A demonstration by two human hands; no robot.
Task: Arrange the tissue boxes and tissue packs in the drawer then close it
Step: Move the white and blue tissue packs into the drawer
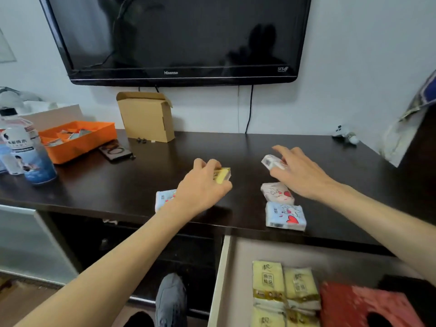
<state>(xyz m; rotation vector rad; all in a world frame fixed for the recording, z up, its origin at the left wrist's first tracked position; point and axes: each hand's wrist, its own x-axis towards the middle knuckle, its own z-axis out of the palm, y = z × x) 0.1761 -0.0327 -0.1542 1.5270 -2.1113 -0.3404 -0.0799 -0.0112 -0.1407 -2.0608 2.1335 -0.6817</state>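
Note:
My left hand (203,187) grips a yellow tissue pack (223,176) on the dark cabinet top (118,185). My right hand (297,172) holds a white tissue pack (271,161) between thumb and fingers. A blue-white pack (164,199) lies partly under my left wrist. Below my right hand lie a pink pack (277,191) and a blue pack with red hearts (285,215). The open drawer (219,279) at the bottom right holds several yellow packs (283,286) and a red tissue box (358,305).
An orange tray (77,140), a water bottle (26,149), a dark flat device (115,152) and an open cardboard box (146,116) stand at the back left. A black television (179,38) hangs on the wall. My shoe (171,300) is beside the drawer.

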